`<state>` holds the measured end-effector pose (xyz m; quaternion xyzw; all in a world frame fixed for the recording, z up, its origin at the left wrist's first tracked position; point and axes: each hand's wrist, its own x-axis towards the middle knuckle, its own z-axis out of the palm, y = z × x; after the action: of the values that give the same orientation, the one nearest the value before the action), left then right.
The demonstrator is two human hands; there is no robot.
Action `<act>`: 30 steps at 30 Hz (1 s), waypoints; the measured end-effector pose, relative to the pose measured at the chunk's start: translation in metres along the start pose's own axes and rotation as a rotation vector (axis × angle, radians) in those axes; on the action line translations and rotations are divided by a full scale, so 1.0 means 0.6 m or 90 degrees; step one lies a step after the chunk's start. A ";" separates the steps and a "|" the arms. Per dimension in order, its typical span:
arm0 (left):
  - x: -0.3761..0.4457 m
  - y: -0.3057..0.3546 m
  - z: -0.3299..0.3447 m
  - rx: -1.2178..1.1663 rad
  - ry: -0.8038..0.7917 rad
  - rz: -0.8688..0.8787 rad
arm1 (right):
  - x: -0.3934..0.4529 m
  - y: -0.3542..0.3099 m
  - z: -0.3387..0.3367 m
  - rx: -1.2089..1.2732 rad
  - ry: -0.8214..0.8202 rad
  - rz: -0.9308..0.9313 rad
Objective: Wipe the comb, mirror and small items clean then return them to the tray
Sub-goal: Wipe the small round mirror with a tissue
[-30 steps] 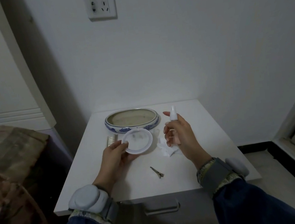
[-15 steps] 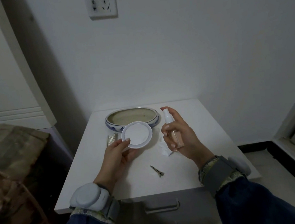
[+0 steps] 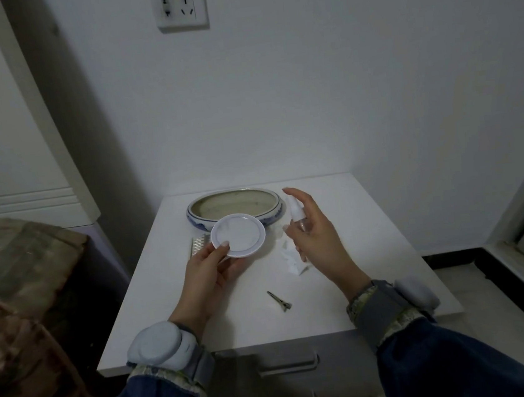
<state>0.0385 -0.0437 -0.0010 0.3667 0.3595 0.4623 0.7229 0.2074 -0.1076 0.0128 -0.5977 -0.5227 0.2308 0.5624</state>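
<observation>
My left hand point(image 3: 208, 271) holds a round white-framed mirror point(image 3: 238, 235) by its near edge, tilted up above the nightstand. My right hand point(image 3: 315, 236) grips a small clear spray bottle point(image 3: 298, 215) with a white nozzle, index finger raised over the top, nozzle facing the mirror. The blue-and-white oval ceramic tray point(image 3: 269, 215) stands behind the mirror with nothing visible inside. A comb point(image 3: 198, 244) lies to the left, partly hidden by the mirror and my left hand. A crumpled white tissue point(image 3: 292, 261) lies under my right hand. A metal hair clip point(image 3: 279, 300) rests near the front.
The white nightstand point(image 3: 374, 250) has a drawer below its front edge. A bed with a patterned blanket point(image 3: 21, 307) lies close on the left. A wall socket point(image 3: 180, 3) is mounted above. Floor and a door frame are on the right.
My left hand has lifted and tilted the mirror up toward the tray. My right hand has turned the spray bottle toward the mirror, index finger lifting over the nozzle.
</observation>
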 end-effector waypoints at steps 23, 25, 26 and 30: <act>0.011 -0.017 -0.017 0.227 0.042 0.153 | -0.006 0.014 0.003 -0.259 0.218 -0.227; 0.011 -0.017 -0.017 0.221 0.042 0.149 | -0.004 0.012 -0.003 -0.151 0.219 -0.193; 0.011 -0.017 -0.017 0.218 0.042 0.147 | 0.000 0.014 -0.008 -0.088 0.222 -0.177; 0.013 -0.016 -0.018 0.211 0.042 0.139 | 0.016 0.028 -0.020 0.028 0.240 -0.036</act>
<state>0.0358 -0.0375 -0.0158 0.5020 0.4124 0.4844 0.5859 0.2271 -0.1012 0.0037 -0.6033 -0.4195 0.1104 0.6692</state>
